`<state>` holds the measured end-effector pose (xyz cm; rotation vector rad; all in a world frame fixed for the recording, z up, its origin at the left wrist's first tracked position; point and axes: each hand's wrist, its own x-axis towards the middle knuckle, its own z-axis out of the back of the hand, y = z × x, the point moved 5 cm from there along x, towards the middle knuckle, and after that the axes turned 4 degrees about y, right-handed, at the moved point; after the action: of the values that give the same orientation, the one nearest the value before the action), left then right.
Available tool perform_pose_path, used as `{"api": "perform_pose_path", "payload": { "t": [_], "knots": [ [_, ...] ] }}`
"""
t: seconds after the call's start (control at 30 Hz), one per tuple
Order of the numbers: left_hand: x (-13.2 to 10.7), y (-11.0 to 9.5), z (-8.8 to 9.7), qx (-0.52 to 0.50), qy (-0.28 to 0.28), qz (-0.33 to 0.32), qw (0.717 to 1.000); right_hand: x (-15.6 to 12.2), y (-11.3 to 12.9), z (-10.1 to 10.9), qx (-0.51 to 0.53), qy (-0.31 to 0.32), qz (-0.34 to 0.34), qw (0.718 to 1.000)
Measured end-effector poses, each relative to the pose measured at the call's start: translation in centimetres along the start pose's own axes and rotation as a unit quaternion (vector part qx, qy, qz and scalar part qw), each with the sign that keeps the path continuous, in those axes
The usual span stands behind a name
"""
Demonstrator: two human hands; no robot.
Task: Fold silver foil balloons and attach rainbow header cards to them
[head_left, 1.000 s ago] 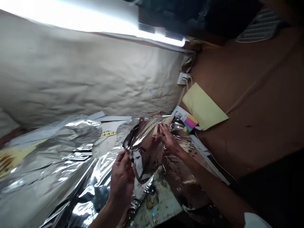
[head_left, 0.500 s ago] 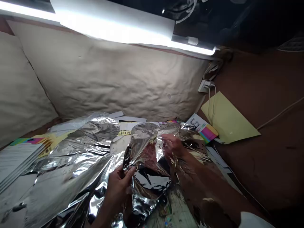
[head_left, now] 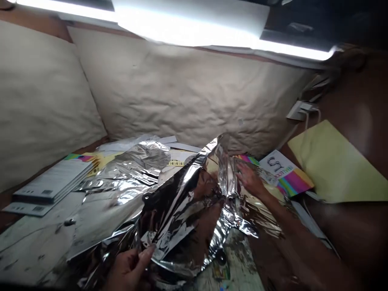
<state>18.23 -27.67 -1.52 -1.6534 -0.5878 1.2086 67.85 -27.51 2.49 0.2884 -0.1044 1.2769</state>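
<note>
A large crinkled silver foil sheet (head_left: 182, 202) lies spread over the work surface and rises in a ridge at the middle. At the bottom of the view my left hand (head_left: 129, 268) pinches the foil's near edge between thumb and fingers. My right hand (head_left: 250, 178) is further away on the right, its fingers closed on the raised fold of the foil. More silver foil (head_left: 133, 165) lies flat behind, to the left.
A stack of white printed booklets (head_left: 51, 186) sits at the left. A rainbow-striped paper pack (head_left: 286, 173) and a yellow sheet (head_left: 336, 165) lie at the right, near a wall socket (head_left: 300, 110). Beige paper (head_left: 188, 97) covers the back wall under a bright strip light (head_left: 194, 24).
The view has swung left and down. My left hand has dropped lower and nearer with the foil edge; my right hand has shifted right, and the foil now stands up in a ridge.
</note>
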Motion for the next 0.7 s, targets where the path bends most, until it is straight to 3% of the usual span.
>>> {"api": "perform_pose_path", "payload": {
  "t": [0.1,0.2,0.3,0.47,0.53,0.7],
  "knots": [
    [-0.5,0.1,-0.5,0.081,0.021,-0.016,0.996,1.1,7.7,-2.4,0.029,0.037,0.150,0.988],
    [-1.5,0.6,-0.6,0.117,0.072,0.026,0.990,2.1,11.8,-4.7,0.012,0.095,0.164,0.982],
    [-2.5,0.6,0.5,0.206,0.073,0.035,0.975,2.9,12.2,-6.6,-0.031,0.171,0.138,0.975],
    [-2.4,-2.4,4.0,0.390,-0.135,-0.121,0.903,3.1,11.2,-7.3,-0.054,0.171,0.144,0.973],
    [-1.6,-3.2,4.6,0.429,-0.180,-0.143,0.873,2.6,11.7,-7.1,-0.046,0.154,0.169,0.972],
    [0.9,-3.9,4.2,0.534,-0.148,-0.066,0.830,0.4,14.1,-7.0,0.002,0.154,0.240,0.959]
  ]
}}
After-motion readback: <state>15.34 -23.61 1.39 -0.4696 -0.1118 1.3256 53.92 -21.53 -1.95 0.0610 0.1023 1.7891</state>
